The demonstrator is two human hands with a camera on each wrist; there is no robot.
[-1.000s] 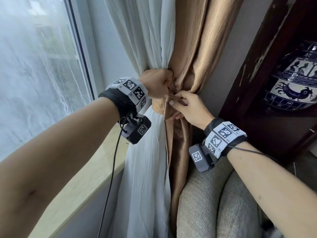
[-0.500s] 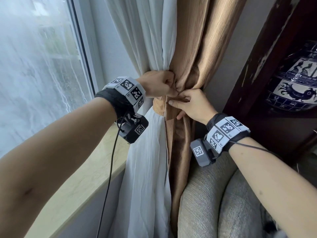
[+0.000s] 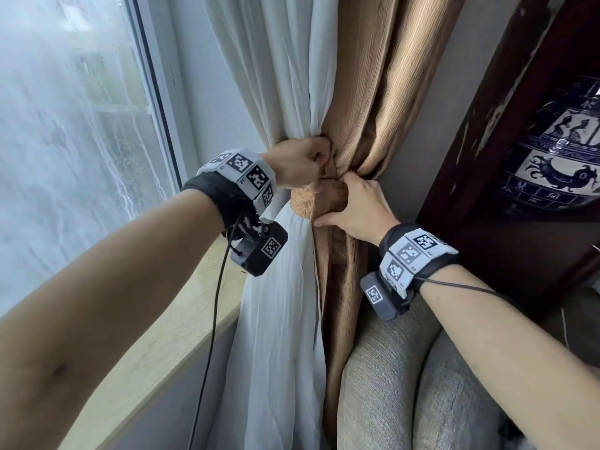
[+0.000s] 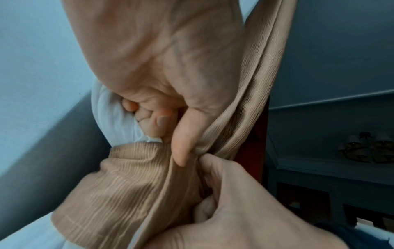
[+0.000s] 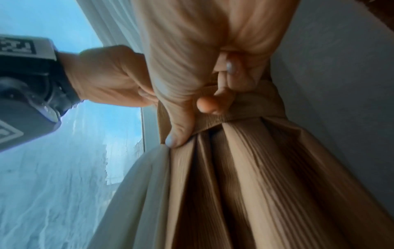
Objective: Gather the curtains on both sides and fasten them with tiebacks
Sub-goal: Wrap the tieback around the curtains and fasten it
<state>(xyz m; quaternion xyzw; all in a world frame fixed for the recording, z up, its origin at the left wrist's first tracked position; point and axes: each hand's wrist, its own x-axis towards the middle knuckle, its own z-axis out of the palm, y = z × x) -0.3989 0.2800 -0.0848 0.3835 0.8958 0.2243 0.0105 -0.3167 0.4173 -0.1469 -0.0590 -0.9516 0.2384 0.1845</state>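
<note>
A white sheer curtain (image 3: 279,76) and a tan ribbed curtain (image 3: 373,76) hang gathered into one bundle beside the window. A tan ribbed tieback (image 3: 328,198) wraps the bundle at its waist. My left hand (image 3: 302,164) is a fist gripping the gathered fabric just above the band; in the left wrist view its thumb (image 4: 183,139) presses the tan cloth, and the curled fingers sit against the white curtain (image 4: 110,114). My right hand (image 3: 357,206) holds the tieback (image 5: 245,107) from the right, thumb at its lower edge and fingers (image 5: 230,72) curled over the top.
A rain-streaked window (image 3: 65,157) and pale stone sill (image 3: 162,352) lie to the left. Grey sofa cushions (image 3: 406,384) press against the curtain's lower right. A dark wooden cabinet (image 3: 487,157) holding a blue-and-white vase (image 3: 558,157) stands at the right.
My right hand has gone from pinching the tieback's loose flap to wrapping its fingers over the band. The left fist has stayed at the gather.
</note>
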